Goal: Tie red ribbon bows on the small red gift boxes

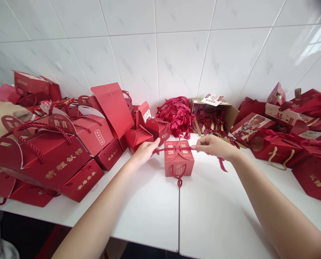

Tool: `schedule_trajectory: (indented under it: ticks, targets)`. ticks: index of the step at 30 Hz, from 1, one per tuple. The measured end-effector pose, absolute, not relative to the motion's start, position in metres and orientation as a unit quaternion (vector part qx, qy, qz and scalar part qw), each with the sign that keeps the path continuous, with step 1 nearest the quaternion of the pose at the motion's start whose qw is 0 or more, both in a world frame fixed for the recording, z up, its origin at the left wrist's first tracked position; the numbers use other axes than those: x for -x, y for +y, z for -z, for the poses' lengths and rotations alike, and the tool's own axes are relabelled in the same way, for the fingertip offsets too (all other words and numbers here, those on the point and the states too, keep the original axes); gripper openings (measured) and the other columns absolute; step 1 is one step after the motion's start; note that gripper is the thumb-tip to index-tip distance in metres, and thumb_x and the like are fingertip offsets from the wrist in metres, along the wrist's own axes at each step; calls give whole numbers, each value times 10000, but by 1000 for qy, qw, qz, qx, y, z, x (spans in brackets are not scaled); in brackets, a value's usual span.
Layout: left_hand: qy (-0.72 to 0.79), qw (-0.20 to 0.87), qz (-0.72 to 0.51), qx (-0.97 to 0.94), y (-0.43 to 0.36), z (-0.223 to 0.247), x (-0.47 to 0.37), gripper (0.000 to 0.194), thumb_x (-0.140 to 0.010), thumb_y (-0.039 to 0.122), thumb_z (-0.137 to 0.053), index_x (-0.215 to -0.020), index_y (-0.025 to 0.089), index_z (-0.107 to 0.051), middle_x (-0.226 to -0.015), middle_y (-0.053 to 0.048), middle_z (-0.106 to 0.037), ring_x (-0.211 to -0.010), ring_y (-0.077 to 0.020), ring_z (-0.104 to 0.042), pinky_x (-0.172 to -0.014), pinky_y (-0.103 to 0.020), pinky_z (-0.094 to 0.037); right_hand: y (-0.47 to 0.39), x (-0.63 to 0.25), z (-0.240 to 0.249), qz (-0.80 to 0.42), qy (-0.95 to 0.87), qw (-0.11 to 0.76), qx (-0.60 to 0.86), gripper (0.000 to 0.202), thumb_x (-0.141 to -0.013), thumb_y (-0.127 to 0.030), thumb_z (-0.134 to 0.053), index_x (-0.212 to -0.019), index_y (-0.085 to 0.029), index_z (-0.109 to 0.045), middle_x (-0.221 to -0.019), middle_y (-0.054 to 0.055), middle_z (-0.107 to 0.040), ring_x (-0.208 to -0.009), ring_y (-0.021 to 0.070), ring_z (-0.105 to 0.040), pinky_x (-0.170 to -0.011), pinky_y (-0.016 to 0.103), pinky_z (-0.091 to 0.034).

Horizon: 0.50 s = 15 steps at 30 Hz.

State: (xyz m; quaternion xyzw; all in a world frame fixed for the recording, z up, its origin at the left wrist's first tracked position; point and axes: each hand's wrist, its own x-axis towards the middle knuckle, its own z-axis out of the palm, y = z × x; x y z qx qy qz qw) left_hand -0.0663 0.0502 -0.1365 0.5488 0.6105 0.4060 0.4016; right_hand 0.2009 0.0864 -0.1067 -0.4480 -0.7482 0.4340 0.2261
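Observation:
A small red gift box point(179, 167) with gold characters stands on the white table, its top flaps folded together. Across its top runs a dark red ribbon point(186, 148), crossed in a knot at the middle. My left hand point(146, 149) pinches one side of the ribbon just left of the box. On the other side, my right hand point(212, 146) grips the ribbon between thumb and fingers, and a loose tail hangs below it. The ribbon is stretched between both hands. A red cord handle point(179, 180) droops down the front of the box.
Red boxes with rope handles point(63, 154) crowd the left. Behind lie a heap of red ribbons point(176, 113) and an open cardboard box point(229, 114) of ribbon pieces. More red boxes point(279, 144) are piled right. A tiled wall point(182, 61) backs the table point(149, 212). Another person's sleeve point(4, 115) shows far left.

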Motion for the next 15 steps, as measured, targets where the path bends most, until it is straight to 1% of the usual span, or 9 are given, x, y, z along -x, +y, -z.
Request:
schedule_trajectory:
  ticks: [2, 4, 5, 7, 8, 10, 11, 13, 15]
  targets:
    - [627, 405, -369, -554, 52, 132, 76, 287, -696, 418, -644, -514, 207, -573, -459, 22, -463, -417, -111, -349, -430, -243, -210, 85, -207, 100, -410, -752, 260, 446, 462, -654, -602, -707, -647, -206, -470, -542, -59, -389, -495, 81, -297, -450, 229, -223]
    - [634, 423, -313, -567, 51, 124, 84, 153, -614, 290, -683, -512, 209, -602, -448, 16, -510, -402, -115, -371, -409, -237, -200, 83, -215, 94, -386, -775, 277, 418, 433, -715, -569, -666, -647, -208, -438, -559, -59, -377, -501, 82, -302, -461, 229, -241]
    - [632, 438, -278, -576, 50, 119, 87, 101, -582, 246, -689, -515, 206, -626, -444, 7, -529, -396, -118, -380, -399, -234, -187, 82, -218, 91, -371, -795, 265, 400, 425, -745, -550, -640, -621, -204, -428, -571, -50, -387, -503, 85, -317, -466, 233, -257]
    - [616, 471, -209, -596, 45, 107, 87, 31, -551, 210, -703, -537, 196, -679, -443, -11, -555, -395, -125, -398, -389, -231, -176, 78, -220, 88, -320, -837, 220, 387, 400, -766, -496, -622, -563, -197, -451, -599, -23, -441, -514, 99, -376, -479, 249, -291]
    - [601, 486, -182, -608, 43, 102, 86, 28, -551, 215, -715, -557, 193, -700, -443, -14, -555, -398, -125, -402, -389, -230, -183, 76, -219, 87, -277, -850, 201, 401, 382, -754, -459, -637, -532, -195, -473, -615, -7, -476, -521, 110, -408, -483, 258, -300]
    - [555, 517, -165, -631, 38, 93, 79, 78, -578, 267, -740, -595, 193, -723, -431, -3, -522, -400, -115, -384, -396, -234, -212, 71, -210, 88, -171, -850, 202, 456, 338, -708, -369, -681, -473, -192, -514, -641, 23, -525, -535, 133, -449, -483, 272, -295]
    - [530, 531, -180, -637, 36, 90, 74, 119, -603, 309, -741, -604, 191, -725, -422, 6, -495, -397, -104, -359, -400, -237, -224, 68, -204, 89, -119, -836, 221, 488, 315, -698, -334, -688, -458, -191, -541, -649, 34, -534, -535, 138, -453, -478, 276, -283]
    - [488, 551, -247, -630, 33, 88, 64, 209, -662, 387, -719, -627, 181, -723, -429, 20, -452, -397, -78, -291, -402, -236, -216, 63, -189, 92, -48, -796, 285, 531, 280, -728, -307, -663, -479, -193, -612, -668, 45, -533, -523, 133, -442, -467, 276, -255]
    - [477, 544, -327, -608, 32, 90, 55, 259, -708, 418, -690, -640, 169, -710, -483, 24, -458, -408, -55, -239, -404, -229, -201, 59, -176, 95, -44, -781, 358, 510, 256, -776, -302, -626, -546, -198, -669, -683, 36, -519, -532, 123, -442, -479, 270, -269]
